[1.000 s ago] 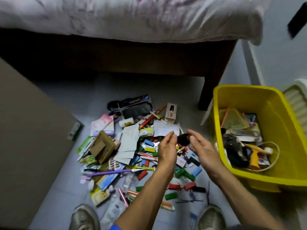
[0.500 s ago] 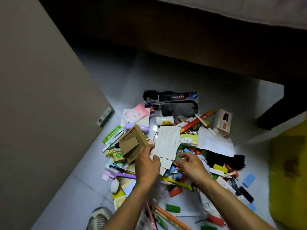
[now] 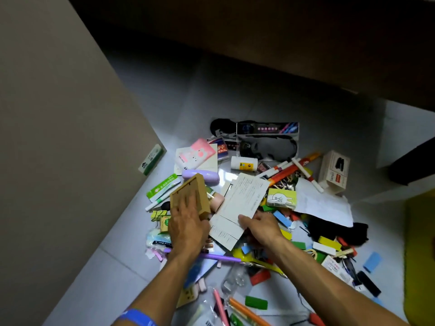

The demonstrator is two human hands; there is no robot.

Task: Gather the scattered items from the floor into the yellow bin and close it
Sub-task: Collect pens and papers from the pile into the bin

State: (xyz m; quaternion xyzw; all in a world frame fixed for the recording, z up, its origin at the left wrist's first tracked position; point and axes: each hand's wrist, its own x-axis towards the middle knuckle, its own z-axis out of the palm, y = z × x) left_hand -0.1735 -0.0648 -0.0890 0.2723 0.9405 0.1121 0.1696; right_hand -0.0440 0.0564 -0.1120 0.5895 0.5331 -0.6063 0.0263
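A heap of scattered items covers the grey floor: pens, coloured blocks, packets, a black pouch (image 3: 268,142). My left hand (image 3: 188,224) grips a brown cardboard box (image 3: 186,191) at the heap's left, fingers spread across its face and thumb at its lower corner. Just to the right, my right hand (image 3: 261,228) pinches the lower edge of a stack of white paper sheets (image 3: 242,196), thumb on top. Only a blurred strip of the yellow bin (image 3: 421,255) shows at the right edge; its inside and lid are out of view.
A tall beige panel (image 3: 58,137) walls off the left side, with a small green-and-white box (image 3: 150,158) against its foot. The dark bed frame (image 3: 282,43) overhangs the back, and its leg (image 3: 412,161) stands at the right. Bare tiles lie behind the heap.
The view swung left and down, off the bin and onto the heap. Both hands dropped to the pile; the left took hold of the cardboard box, the right the paper sheets.
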